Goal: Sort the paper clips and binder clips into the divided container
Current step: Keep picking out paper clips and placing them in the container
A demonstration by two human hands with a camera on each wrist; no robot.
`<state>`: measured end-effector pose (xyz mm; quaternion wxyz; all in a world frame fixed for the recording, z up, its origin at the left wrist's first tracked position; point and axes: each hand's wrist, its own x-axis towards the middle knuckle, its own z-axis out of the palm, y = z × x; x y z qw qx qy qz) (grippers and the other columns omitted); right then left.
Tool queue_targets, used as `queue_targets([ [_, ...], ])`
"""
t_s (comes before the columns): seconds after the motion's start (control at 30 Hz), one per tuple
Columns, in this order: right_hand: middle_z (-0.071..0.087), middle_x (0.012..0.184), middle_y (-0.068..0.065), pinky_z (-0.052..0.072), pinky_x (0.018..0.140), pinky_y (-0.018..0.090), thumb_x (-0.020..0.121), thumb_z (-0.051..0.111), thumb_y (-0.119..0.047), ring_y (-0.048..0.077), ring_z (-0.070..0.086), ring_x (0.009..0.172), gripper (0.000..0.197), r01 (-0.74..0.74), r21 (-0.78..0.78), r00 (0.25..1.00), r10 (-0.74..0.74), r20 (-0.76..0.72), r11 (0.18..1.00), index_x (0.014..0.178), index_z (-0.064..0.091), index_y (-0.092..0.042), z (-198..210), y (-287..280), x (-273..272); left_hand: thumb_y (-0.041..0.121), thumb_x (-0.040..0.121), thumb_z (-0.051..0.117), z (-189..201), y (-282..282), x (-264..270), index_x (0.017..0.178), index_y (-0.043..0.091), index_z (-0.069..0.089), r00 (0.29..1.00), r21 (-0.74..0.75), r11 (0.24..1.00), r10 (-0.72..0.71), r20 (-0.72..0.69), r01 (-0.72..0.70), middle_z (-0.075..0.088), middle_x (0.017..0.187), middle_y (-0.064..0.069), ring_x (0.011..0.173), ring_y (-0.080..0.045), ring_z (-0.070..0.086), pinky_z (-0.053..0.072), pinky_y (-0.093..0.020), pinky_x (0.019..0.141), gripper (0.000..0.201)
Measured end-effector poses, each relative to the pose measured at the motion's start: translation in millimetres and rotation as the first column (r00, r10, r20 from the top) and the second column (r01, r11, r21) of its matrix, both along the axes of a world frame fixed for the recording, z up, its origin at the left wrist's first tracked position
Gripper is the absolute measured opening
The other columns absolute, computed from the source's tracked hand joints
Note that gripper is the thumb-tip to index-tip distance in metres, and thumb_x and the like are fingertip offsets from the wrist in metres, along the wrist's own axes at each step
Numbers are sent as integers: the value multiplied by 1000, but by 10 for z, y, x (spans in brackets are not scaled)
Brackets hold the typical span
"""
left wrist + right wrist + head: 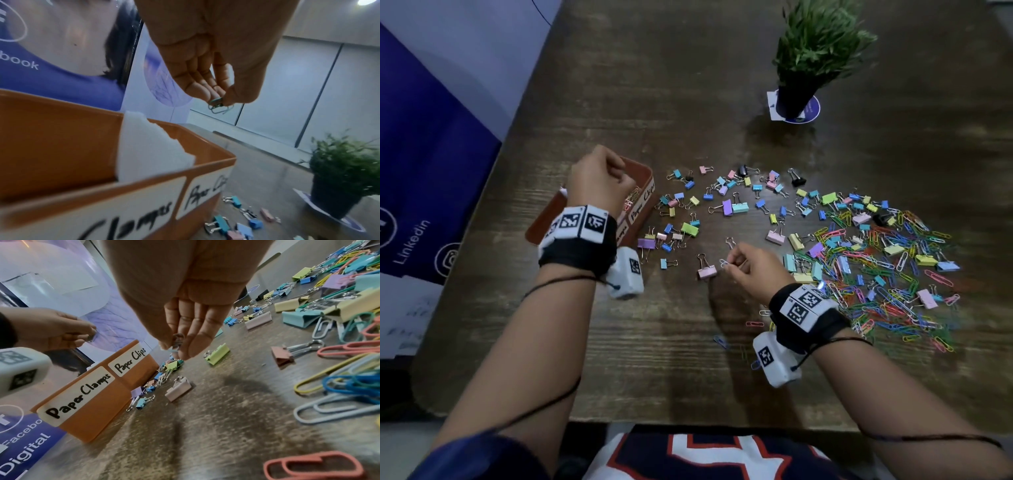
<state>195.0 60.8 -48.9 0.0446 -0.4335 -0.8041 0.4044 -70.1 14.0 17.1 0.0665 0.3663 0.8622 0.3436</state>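
An orange divided container (pixel 643 174) (pixel 61 142) (pixel 98 402), labelled "Paper Clamps" and "Paper Clips", stands at the table's left. Above its far compartment my left hand (pixel 599 178) (pixel 218 95) pinches green paper clips (pixel 219 107). A few clips (pixel 631 200) lie inside that compartment. A white divider (pixel 148 146) splits the container. Near the table's middle my right hand (pixel 739 260) (pixel 176 347) pinches a pale blue paper clip (pixel 724 263) (pixel 173 348) just above the wood. Beside it lies a pink binder clip (pixel 706 270).
Small binder clips (pixel 722 202) are scattered over the middle of the brown table (pixel 688 359). A dense pile of coloured paper clips and binder clips (pixel 887 267) spreads to the right. A potted plant (pixel 811 58) stands at the back. A blue banner (pixel 421 171) hangs off the left edge.
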Motion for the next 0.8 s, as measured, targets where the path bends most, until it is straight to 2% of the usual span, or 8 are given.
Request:
queue_targets([
  [0.1,54,72,-13,35,56,13,90,62,-19,-1,48,65,8,9,-5,1000,-9,4,1000,85,55,-21,-8,13,-45,8,79,62,-103,145,-230,85,18,60,998,-138,989,55,7,-54,68,85,-1,82,-20,65,51,-30,76,12],
  [0.2,55,72,-11,38,57,13,90,62,-18,1,49,64,8,30,-14,1000,-30,-1,999,85,56,-20,-26,16,-97,14,81,72,-133,144,-337,99,17,63,1000,-271,962,13,-6,-14,70,95,-3,94,-22,64,51,-33,86,21],
  [0.27,56,72,-11,38,56,15,90,62,-18,1,50,63,7,34,-28,999,-35,-3,999,85,57,-19,-44,20,-137,20,82,73,-83,60,-365,110,15,62,1000,-247,969,0,-27,-6,69,104,-3,99,-22,63,48,-32,87,31],
  [0.4,56,69,-11,35,53,13,90,62,-19,1,50,59,6,37,-37,999,-38,-23,999,86,57,-20,-54,15,-276,27,89,62,-29,-309,-378,121,19,57,992,-161,987,6,-126,-26,61,120,-6,110,-26,56,44,-39,91,34],
  [0.53,57,71,-10,39,55,15,91,62,-20,3,53,62,7,11,-9,996,-12,-84,1000,85,56,-19,96,39,-597,32,93,53,-265,-693,-394,133,14,47,982,-235,965,73,-174,-114,48,136,-14,126,-35,42,33,-49,104,45],
  [0.67,58,72,-9,50,62,24,89,62,-16,14,60,67,10,20,61,976,-6,-217,998,83,56,-19,305,129,-1118,38,97,44,-609,-914,-401,149,18,29,984,-264,961,29,-177,-76,25,157,-6,146,-27,17,11,-48,117,58],
  [0.8,59,75,-7,49,65,20,87,62,-10,7,56,66,9,21,128,950,20,-313,992,83,59,-17,438,201,-1632,42,99,37,-752,-953,-394,152,21,22,982,-223,972,38,-184,-79,20,159,0,148,-20,10,3,-46,119,59],
])
